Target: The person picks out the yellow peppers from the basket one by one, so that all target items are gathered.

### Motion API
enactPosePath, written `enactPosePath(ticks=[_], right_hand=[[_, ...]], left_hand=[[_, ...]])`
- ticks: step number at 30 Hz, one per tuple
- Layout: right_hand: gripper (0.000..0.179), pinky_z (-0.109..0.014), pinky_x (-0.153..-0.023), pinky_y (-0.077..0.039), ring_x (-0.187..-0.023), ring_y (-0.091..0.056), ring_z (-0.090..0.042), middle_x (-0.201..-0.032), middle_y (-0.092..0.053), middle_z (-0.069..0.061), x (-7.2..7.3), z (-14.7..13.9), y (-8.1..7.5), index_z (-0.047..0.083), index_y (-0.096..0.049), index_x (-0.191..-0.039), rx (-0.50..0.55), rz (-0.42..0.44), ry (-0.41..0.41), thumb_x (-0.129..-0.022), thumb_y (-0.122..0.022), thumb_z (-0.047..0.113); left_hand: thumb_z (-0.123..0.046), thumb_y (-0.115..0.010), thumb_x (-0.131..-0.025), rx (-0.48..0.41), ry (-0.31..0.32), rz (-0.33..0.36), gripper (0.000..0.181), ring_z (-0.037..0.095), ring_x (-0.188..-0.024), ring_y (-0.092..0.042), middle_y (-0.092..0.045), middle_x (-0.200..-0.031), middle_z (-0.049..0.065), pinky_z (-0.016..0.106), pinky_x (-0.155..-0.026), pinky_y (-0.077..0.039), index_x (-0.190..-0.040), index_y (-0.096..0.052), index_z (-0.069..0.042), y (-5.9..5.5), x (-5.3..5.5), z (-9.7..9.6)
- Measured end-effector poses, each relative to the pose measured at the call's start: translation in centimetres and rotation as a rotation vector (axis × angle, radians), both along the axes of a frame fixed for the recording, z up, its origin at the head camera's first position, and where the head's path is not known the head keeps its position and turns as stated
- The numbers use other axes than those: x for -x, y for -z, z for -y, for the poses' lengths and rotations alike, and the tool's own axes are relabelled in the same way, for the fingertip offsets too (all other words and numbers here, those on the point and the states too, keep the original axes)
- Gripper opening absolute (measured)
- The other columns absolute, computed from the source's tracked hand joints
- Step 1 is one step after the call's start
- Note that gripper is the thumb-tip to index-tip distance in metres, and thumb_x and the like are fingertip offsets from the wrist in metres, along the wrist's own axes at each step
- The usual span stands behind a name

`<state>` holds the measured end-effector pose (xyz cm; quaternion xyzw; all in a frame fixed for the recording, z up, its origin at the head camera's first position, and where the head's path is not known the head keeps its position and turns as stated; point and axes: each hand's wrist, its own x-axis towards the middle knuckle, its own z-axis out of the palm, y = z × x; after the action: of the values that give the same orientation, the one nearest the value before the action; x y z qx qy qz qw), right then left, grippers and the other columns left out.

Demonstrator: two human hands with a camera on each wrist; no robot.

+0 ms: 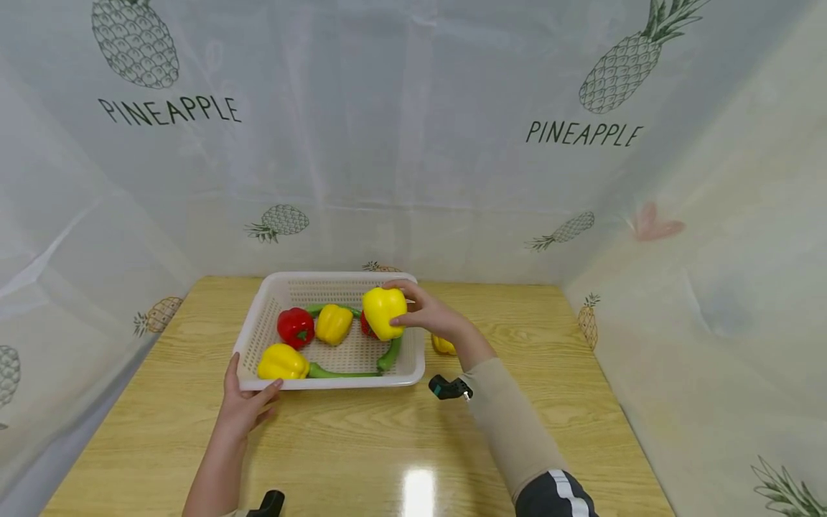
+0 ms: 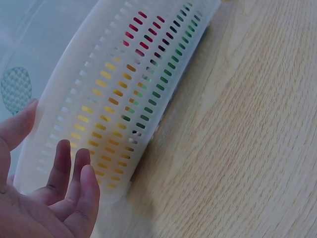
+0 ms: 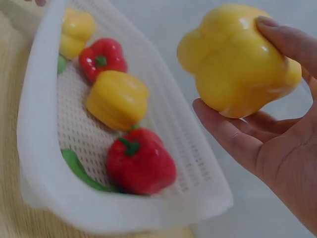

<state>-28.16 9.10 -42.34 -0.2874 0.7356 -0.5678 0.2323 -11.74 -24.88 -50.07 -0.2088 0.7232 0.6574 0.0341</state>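
Observation:
My right hand (image 1: 426, 312) grips a yellow bell pepper (image 3: 237, 64) between thumb and fingers, raised over the right side of a white perforated basket (image 1: 329, 384). My left hand (image 1: 242, 402) holds the basket's front left corner, its digits spread around the outside by the rim. Inside lie a red bell pepper (image 1: 295, 327), two yellow bell peppers, one mid-basket (image 1: 334, 324) and another at the front left (image 1: 283, 362), and a second red bell pepper (image 3: 141, 161), mostly hidden in the head view by the held one. Long green peppers (image 1: 342, 373) lie along the basket's floor.
Another yellow bell pepper (image 1: 443, 345) sits on the wooden table (image 1: 362, 438) right of the basket, partly hidden behind the right forearm. A pineapple-print sheet (image 1: 388, 179) hangs behind the table and at both sides. Dark camera mounts (image 1: 450, 388) are worn at the wrists.

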Motion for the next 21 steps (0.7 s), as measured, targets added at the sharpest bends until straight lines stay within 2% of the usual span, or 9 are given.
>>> enactPosePath(ticks=[6,12,18,21], right_hand=[[0.061,-0.045,-0.094,-0.047,-0.121,-0.051,-0.031,-0.145,-0.038,-0.003,-0.3,-2.3,0.2,0.03,-0.045,-0.141,0.014,0.01,0.048,-0.088,-0.073,0.017],[0.062,-0.046,-0.095,-0.046,-0.124,-0.049,-0.031,-0.148,-0.036,-0.002,-0.9,-4.4,0.4,0.028,-0.045,-0.142,-0.009,0.011,0.1,-0.088,-0.074,0.019],[0.064,-0.049,-0.095,-0.045,-0.125,-0.048,-0.032,-0.144,-0.04,-0.006,-1.4,-6.8,0.7,0.028,-0.043,-0.143,-0.025,0.031,0.15,-0.088,-0.074,0.019],[0.064,-0.049,-0.097,-0.044,-0.127,-0.046,-0.033,-0.147,-0.038,-0.005,-1.4,-7.9,1.1,0.027,-0.042,-0.144,-0.025,0.021,0.165,-0.089,-0.073,0.016]], left_hand=[[-0.026,-0.072,-0.091,-0.005,-0.003,0.008,0.111,0.016,-0.084,-0.067,-0.056,-0.132,0.013,0.034,-0.076,-0.055,-0.152,0.02,-0.038,-0.1,0.0,0.0],[-0.022,-0.073,-0.09,-0.003,-0.003,0.019,0.113,0.014,-0.083,-0.067,-0.062,-0.118,0.005,0.034,-0.075,-0.056,-0.152,0.021,-0.037,0.1,-0.1,0.1],[-0.022,-0.073,-0.09,-0.005,0.005,0.008,0.112,0.014,-0.082,-0.066,-0.062,-0.118,0.001,0.033,-0.074,-0.056,-0.151,0.02,-0.038,0.2,0.0,0.1],[-0.023,-0.073,-0.09,-0.005,0.005,0.009,0.112,0.014,-0.083,-0.066,-0.063,-0.112,-0.003,0.033,-0.075,-0.056,-0.151,0.02,-0.038,0.1,0.0,0.1]])
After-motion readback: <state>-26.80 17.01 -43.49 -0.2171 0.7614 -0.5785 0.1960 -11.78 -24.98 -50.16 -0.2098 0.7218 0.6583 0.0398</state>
